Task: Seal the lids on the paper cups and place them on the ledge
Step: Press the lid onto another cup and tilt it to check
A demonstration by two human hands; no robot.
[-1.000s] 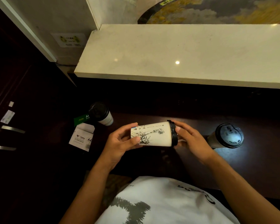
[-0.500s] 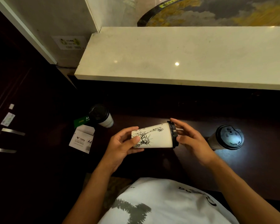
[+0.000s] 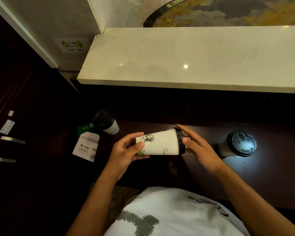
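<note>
A white paper cup (image 3: 162, 143) with a Statue of Liberty drawing lies sideways in the air above the dark table, its black lid (image 3: 180, 142) pointing right. My left hand (image 3: 126, 150) grips the cup's base end with thumb and fingers. My right hand (image 3: 197, 147) is at the lid with fairly straight fingers pressing on it. Two more lidded cups stand on the table: one at the left (image 3: 106, 122), one at the right (image 3: 239, 144). The pale stone ledge (image 3: 194, 60) runs across above, with nothing on it.
A white A4 paper box (image 3: 86, 148) with a green card lies on the floor left of the table. The dark table (image 3: 271, 176) stretches to the right. A dark door with metal handles is at the far left.
The cup has turned about its long axis, so the statue drawing now faces up. My right fingers have straightened somewhat against the lid. Both hands stay in about the same place.
</note>
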